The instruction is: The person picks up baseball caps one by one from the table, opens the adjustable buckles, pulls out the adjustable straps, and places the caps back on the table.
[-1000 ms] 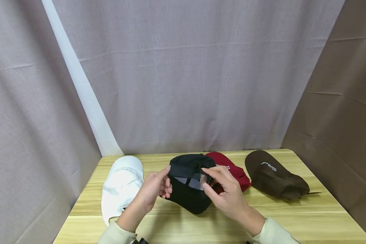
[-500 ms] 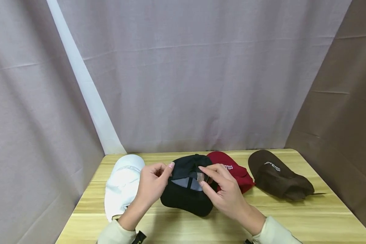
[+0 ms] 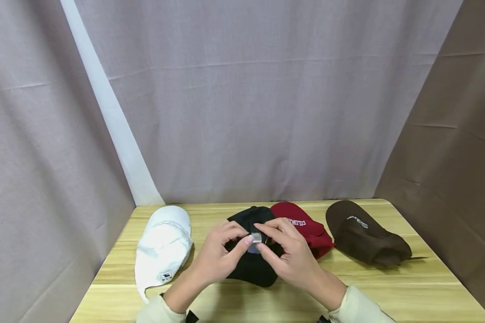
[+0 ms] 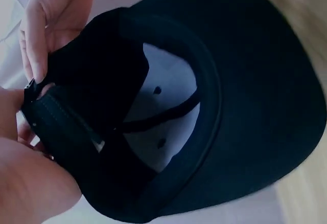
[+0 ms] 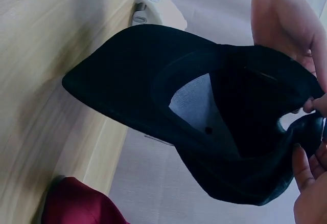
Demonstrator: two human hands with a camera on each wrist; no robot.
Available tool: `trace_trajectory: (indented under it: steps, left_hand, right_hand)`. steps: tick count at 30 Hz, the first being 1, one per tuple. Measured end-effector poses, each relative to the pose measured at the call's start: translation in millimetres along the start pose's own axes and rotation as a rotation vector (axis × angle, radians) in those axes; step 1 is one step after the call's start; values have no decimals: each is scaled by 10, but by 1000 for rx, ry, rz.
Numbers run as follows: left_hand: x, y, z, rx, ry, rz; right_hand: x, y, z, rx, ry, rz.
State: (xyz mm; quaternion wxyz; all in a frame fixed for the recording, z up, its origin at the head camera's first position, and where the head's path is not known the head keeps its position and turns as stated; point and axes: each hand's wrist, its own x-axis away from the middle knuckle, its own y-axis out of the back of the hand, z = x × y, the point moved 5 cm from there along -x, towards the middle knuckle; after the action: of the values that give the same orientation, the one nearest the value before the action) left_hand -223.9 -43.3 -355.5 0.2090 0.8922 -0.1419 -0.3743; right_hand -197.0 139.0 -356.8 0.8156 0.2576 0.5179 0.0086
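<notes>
Both hands hold a black baseball cap [image 3: 253,271] above the table, its brim toward me and its open underside showing in both wrist views. My right hand [image 3: 293,251] pinches the strap at the cap's back, beside a silver buckle [image 3: 257,237]. From the other side, my left hand [image 3: 220,253] pinches the strap, thumb tip right at the buckle. The left wrist view shows the cap's grey inner panels [image 4: 166,101] with dark seam tape. Fingers hide part of the strap.
On the wooden table [image 3: 388,296] a white cap [image 3: 161,246] lies at left. A red cap [image 3: 307,226] lies just behind my right hand, and a dark brown cap [image 3: 365,235] farther right. A grey curtain [image 3: 242,112] hangs behind the table.
My left hand has left the cap's left side and moved right to the strap by the buckle. My right hand has kept its pinch, shifting slightly left.
</notes>
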Motion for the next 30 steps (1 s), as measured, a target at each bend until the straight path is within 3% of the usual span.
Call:
trace_trajectory:
  steps: [3, 7, 15, 19, 23, 27, 30]
  left_hand:
    - [20, -55, 49, 142, 66, 72]
    - [32, -86, 128, 302, 120, 106]
    - [72, -91, 242, 486, 168, 120]
    - [74, -104, 274, 482, 255, 116]
    - [83, -87, 298, 403, 345, 28]
    - [88, -53, 276, 294, 337, -62]
    - [86, -47, 237, 224, 309, -70]
  right_hand:
    - [7, -2, -15, 3, 14, -5]
    - [16, -17, -26, 8, 42, -16]
    - [61, -39, -65, 33, 35, -21]
    - [83, -43, -92, 27, -10, -20]
    - [97, -46, -114, 24, -46, -24]
    - [109, -41, -111, 28, -44, -34]
    - [110, -40, -99, 34, -33, -35]
